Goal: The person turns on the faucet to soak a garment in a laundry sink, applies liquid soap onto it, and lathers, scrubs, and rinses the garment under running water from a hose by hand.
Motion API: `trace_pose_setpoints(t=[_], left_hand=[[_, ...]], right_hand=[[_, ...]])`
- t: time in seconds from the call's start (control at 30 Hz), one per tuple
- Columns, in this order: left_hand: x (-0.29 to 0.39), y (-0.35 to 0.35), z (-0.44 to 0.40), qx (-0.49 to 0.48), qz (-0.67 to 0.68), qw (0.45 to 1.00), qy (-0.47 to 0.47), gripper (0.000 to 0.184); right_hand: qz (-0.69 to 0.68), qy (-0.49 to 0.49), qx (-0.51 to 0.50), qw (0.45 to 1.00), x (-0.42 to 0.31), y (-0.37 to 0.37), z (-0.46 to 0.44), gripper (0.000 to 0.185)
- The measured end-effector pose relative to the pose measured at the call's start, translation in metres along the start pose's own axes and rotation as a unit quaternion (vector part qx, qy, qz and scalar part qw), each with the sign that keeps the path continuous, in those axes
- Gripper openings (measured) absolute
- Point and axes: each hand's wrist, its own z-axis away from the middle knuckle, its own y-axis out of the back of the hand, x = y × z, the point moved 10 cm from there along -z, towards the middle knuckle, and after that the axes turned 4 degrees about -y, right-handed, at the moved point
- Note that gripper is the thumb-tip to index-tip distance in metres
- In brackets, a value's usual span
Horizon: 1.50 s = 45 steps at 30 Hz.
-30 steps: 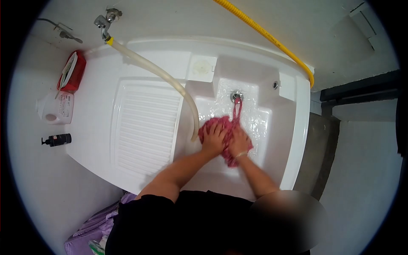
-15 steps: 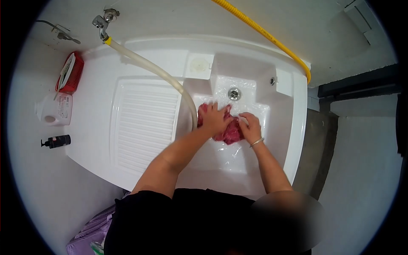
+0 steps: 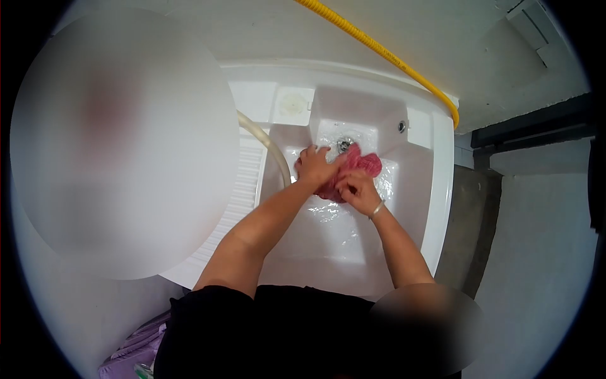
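A wet pinkish-red cloth point(image 3: 366, 165) lies bunched on the floor of the white sink point(image 3: 353, 246), just in front of the drain point(image 3: 344, 145). My left hand point(image 3: 317, 169) rests at the cloth's left side, its fingers spread and its thumb reaching over the fabric. On the cloth's near right side, my right hand point(image 3: 358, 191) has its fingers curled in and pinches the fabric. Part of the cloth is hidden beneath both hands. Shallow water glints around it.
A pale hose point(image 3: 265, 139) hangs over the sink's left wall, close to my left hand. The ribbed washboard point(image 3: 243, 189) adjoins on the left, partly covered by a blurred patch. A yellow hose point(image 3: 385, 55) runs along the back wall.
The cloth has shifted right and toward the drain, and its shape differs. My right hand has moved left and closed on it; my left hand stays nearly in place.
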Motion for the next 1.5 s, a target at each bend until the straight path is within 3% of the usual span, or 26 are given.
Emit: trace_pose_setpoints(t=[0.1, 0.17, 0.2, 0.23, 0.3, 0.37, 0.43, 0.5, 0.57, 0.6, 0.63, 0.67, 0.73, 0.83, 0.87, 0.93, 1.0, 1.07, 1.17, 1.2, 1.23, 1.3, 1.33, 1.37, 1.43, 1.5], left_hand=[[-0.009, -0.029, 0.052, 0.100, -0.143, 0.979, -0.108, 0.048], [-0.016, -0.045, 0.084, 0.098, -0.131, 0.974, -0.155, 0.046], [-0.010, -0.047, 0.089, 0.099, -0.123, 0.966, -0.207, 0.043], [-0.013, -0.048, 0.077, 0.099, -0.125, 0.965, -0.206, 0.043], [-0.010, -0.067, 0.045, -0.120, -0.176, 0.962, -0.168, 0.037], [0.004, -0.050, 0.013, -0.063, -0.117, 0.976, -0.172, 0.040], [-0.027, -0.053, -0.008, -0.142, 0.194, 0.969, 0.063, 0.042], [0.002, -0.018, -0.001, -0.181, 0.043, 0.982, -0.029, 0.046], [0.026, 0.035, 0.021, -0.028, -0.023, 0.983, -0.179, 0.040], [0.023, 0.063, 0.022, -0.011, -0.034, 0.985, -0.168, 0.040], [0.039, 0.102, 0.031, 0.031, 0.044, 0.970, -0.239, 0.036], [0.056, 0.143, 0.043, 0.070, 0.122, 0.939, -0.313, 0.034], [0.063, 0.249, 0.064, 0.275, 0.101, 0.887, -0.356, 0.031], [0.042, 0.374, 0.075, 0.515, -0.059, 0.805, -0.288, 0.044], [0.031, 0.399, 0.067, 0.557, -0.104, 0.777, -0.276, 0.051], [-0.001, 0.434, 0.033, 0.588, -0.151, 0.775, -0.177, 0.053], [-0.042, 0.452, -0.020, 0.509, -0.146, 0.845, -0.072, 0.051], [-0.071, 0.456, -0.055, 0.369, -0.100, 0.923, -0.045, 0.048], [-0.072, 0.458, -0.054, 0.362, -0.147, 0.913, -0.117, 0.047], [-0.089, 0.457, -0.046, 0.344, 0.068, 0.928, -0.126, 0.047], [-0.100, 0.454, -0.043, 0.312, 0.276, 0.900, -0.129, 0.048], [-0.106, 0.450, -0.044, 0.292, 0.323, 0.889, -0.144, 0.050], [-0.111, 0.448, -0.043, 0.275, 0.369, 0.873, -0.160, 0.052], [-0.115, 0.446, -0.037, 0.285, 0.367, 0.872, -0.155, 0.052], [-0.128, 0.452, -0.005, 0.475, 0.217, 0.852, -0.036, 0.051], [-0.111, 0.422, 0.041, 0.538, 0.138, 0.818, -0.148, 0.050]], right_hand=[[-0.102, -0.100, 0.041, 0.989, 0.023, -0.024, 0.040, 0.033], [0.148, -0.220, 0.111, 0.958, 0.038, -0.052, 0.071, 0.038], [0.191, -0.206, 0.106, 0.954, 0.027, -0.058, 0.077, 0.034], [0.189, -0.206, 0.106, 0.954, 0.036, -0.058, 0.068, 0.034], [0.082, -0.282, -0.042, 0.955, 0.076, -0.083, 0.049, 0.032], [0.062, -0.333, -0.002, 0.941, 0.089, -0.059, 0.028, 0.028], [-0.010, -0.257, 0.070, 0.964, 0.092, -0.038, 0.006, 0.027], [-0.030, -0.211, -0.053, 0.976, 0.051, -0.023, -0.006, 0.032], [0.077, -0.241, -0.249, 0.935, 0.030, -0.029, -0.007, 0.042], [0.068, -0.215, -0.181, 0.957, 0.031, -0.034, -0.008, 0.050], [0.060, -0.194, -0.109, 0.973, 0.034, -0.041, -0.003, 0.058], [0.068, -0.187, -0.188, 0.962, 0.033, -0.073, 0.009, 0.067], [0.141, -0.231, -0.299, 0.915, 0.019, -0.109, 0.036, 0.090], [0.170, -0.233, -0.283, 0.915, -0.001, -0.109, 0.035, 0.093], [0.211, -0.212, -0.223, 0.928, -0.005, -0.102, 0.033, 0.091], [0.230, -0.201, -0.230, 0.924, -0.017, -0.102, 0.033, 0.091], [0.227, -0.208, -0.271, 0.912, -0.023, -0.107, 0.044, 0.089], [0.202, -0.229, -0.279, 0.910, -0.023, -0.106, 0.047, 0.088], [0.196, -0.206, -0.272, 0.919, -0.009, -0.108, 0.046, 0.081], [0.198, -0.211, -0.271, 0.918, 0.001, -0.106, 0.046, 0.081], [0.157, -0.215, -0.248, 0.931, 0.009, -0.101, 0.042, 0.072], [0.112, -0.211, -0.227, 0.944, 0.027, -0.099, 0.044, 0.063], [0.007, -0.247, -0.154, 0.957, 0.045, -0.090, 0.044, 0.051], [-0.098, -0.279, -0.085, 0.952, 0.064, -0.080, 0.048, 0.040], [-0.363, -0.340, -0.018, 0.867, 0.097, -0.076, 0.062, 0.032], [-0.489, -0.386, 0.025, 0.782, 0.084, -0.043, 0.067, 0.033]])
